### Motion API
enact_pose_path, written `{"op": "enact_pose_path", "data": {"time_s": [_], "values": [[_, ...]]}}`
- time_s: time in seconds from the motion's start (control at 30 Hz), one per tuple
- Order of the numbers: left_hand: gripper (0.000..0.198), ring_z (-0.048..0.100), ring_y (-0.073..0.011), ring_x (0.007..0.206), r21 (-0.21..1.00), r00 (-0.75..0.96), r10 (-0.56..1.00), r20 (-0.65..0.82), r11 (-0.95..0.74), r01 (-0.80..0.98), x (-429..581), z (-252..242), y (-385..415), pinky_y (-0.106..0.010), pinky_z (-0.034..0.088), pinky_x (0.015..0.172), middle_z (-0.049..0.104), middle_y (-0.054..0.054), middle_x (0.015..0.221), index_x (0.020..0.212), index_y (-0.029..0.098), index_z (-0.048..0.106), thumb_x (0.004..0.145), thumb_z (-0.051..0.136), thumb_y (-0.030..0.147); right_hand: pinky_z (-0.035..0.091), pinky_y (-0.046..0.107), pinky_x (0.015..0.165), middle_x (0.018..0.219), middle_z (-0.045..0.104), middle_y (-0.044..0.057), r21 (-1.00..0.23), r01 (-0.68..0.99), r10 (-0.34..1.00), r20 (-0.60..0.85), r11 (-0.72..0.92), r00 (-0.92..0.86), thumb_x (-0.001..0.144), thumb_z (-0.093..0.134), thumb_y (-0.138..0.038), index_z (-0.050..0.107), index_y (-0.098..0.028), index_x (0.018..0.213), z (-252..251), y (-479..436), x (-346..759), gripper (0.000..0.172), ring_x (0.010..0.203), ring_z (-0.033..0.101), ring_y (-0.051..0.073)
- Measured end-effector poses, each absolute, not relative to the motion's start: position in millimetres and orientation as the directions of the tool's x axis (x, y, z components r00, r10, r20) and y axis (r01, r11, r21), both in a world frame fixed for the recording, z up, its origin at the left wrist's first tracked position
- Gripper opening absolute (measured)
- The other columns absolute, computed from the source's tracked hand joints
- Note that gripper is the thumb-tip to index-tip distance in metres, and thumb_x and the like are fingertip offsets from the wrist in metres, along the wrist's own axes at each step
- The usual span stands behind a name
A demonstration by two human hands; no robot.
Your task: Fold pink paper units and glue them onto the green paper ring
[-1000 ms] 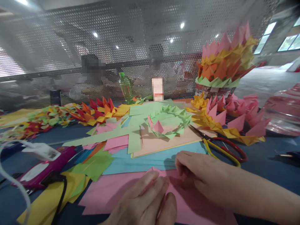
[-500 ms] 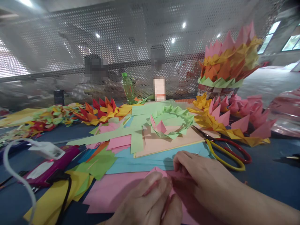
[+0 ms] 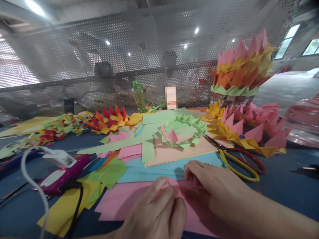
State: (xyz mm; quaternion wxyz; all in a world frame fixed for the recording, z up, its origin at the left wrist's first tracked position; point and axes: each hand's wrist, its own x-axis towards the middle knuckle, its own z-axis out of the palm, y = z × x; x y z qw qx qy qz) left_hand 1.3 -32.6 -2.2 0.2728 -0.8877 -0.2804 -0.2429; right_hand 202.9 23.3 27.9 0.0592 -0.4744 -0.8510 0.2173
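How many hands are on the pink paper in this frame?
2. The left hand pinches a fold of the pink paper at bottom centre; the right hand rests on the same sheet just right of it. No other hands show.

No writing can be read anywhere. The white charger [image 3: 59, 157] on the tabletop [image 3: 286, 181] carries a small dark printed patch, too small to make out. The green bottle [image 3: 139, 96] is too blurred to show any label. The pink paper [image 3: 117, 202] is plain.
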Motion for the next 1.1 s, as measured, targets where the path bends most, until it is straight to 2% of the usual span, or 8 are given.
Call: {"op": "enact_pose_path", "data": {"time_s": [0.1,0.23,0.33,0.53,0.6,0.73,0.87,1.1], "values": [[0.042,0.071,-0.0257,0.082,-0.290,0.683,0.386,0.621,-0.696,0.657,4.1,1.6,-34.7,-0.046,0.054,0.094,0.073,-0.014,0.078,0.089,0.005,0.069,0.103,0.043,0.035,0.036,0.027,0.065,0.093,0.067,0.003,-0.426,0.785,0.834,-0.116,0.449,-0.540,0.086,0.061,-0.013,0.055,-0.021,0.093,27.2,24.6,204.1,0.012,0.080,0.062,0.021],[0.028,0.069,-0.0226,0.089,-0.080,0.560,0.475,0.679,-0.710,0.699,3.8,17.9,-32.0,-0.042,0.049,0.097,0.073,-0.011,0.086,0.094,0.008,0.067,0.101,0.045,0.024,0.036,0.027,0.064,0.093,0.067,0.002,-0.416,0.760,0.815,-0.074,0.499,-0.575,0.084,0.057,-0.007,0.056,-0.021,0.093,21.6,25.7,206.0,0.017,0.075,0.061,0.018],[0.015,0.065,-0.0187,0.083,0.111,0.489,0.514,0.705,-0.761,0.640,-3.2,29.2,-18.6,-0.035,0.050,0.084,0.070,-0.005,0.085,0.099,0.014,0.064,0.095,0.050,0.015,0.035,0.026,0.060,0.087,0.067,0.002,-0.426,0.747,0.820,-0.023,0.510,-0.572,0.088,0.056,-0.014,0.057,-0.021,0.088,17.2,23.9,206.9,0.008,0.069,0.060,0.017],[0.022,0.062,-0.0168,0.077,0.406,0.276,0.810,0.518,-0.516,0.754,-19.9,34.2,14.2,-0.024,0.048,0.063,0.067,-0.002,0.081,0.085,0.018,0.063,0.099,0.046,0.023,0.039,0.025,0.066,0.087,0.069,-0.001,-0.508,0.667,0.797,0.065,0.545,-0.600,0.084,0.055,-0.009,0.062,-0.023,0.086,13.1,22.3,209.8,0.016,0.076,0.063,0.017],[0.022,0.062,-0.0144,0.072,0.480,0.320,0.858,0.403,-0.496,0.724,-22.5,34.8,18.2,-0.021,0.045,0.060,0.067,0.000,0.077,0.083,0.018,0.064,0.098,0.049,0.023,0.039,0.024,0.066,0.086,0.070,-0.003,-0.534,0.653,0.799,0.073,0.537,-0.597,0.083,0.055,-0.007,0.063,-0.024,0.086,14.0,22.6,210.3,0.019,0.077,0.063,0.016],[0.016,0.064,-0.0128,0.075,0.630,0.438,0.877,0.196,-0.455,0.630,-25.5,36.7,18.4,-0.020,0.047,0.068,0.072,0.001,0.083,0.094,0.017,0.070,0.096,0.056,0.025,0.039,0.023,0.066,0.086,0.070,-0.003,-0.541,0.639,0.789,0.077,0.546,-0.610,0.083,0.053,-0.006,0.064,-0.024,0.087,12.6,23.2,210.0,0.022,0.077,0.063,0.015],[0.026,0.063,-0.0148,0.077,0.704,0.498,0.866,0.030,-0.372,0.605,-28.1,38.9,17.8,-0.021,0.046,0.067,0.072,-0.003,0.088,0.104,0.016,0.072,0.094,0.061,0.037,0.039,0.023,0.067,0.089,0.069,-0.003,-0.523,0.609,0.763,0.134,0.596,-0.632,0.083,0.055,-0.006,0.064,-0.025,0.090,3.7,25.9,210.3,0.022,0.079,0.062,0.015],[0.027,0.057,-0.0150,0.081,0.707,0.600,0.799,-0.038,-0.403,0.581,-28.4,37.7,17.6,-0.021,0.041,0.069,0.062,0.000,0.084,0.101,0.018,0.072,0.080,0.078,0.033,0.039,0.023,0.067,0.088,0.066,-0.004,-0.512,0.565,0.731,0.204,0.647,-0.652,0.085,0.055,-0.005,0.063,-0.027,0.090,-0.8,23.7,208.4,0.024,0.079,0.061,0.014]]}}
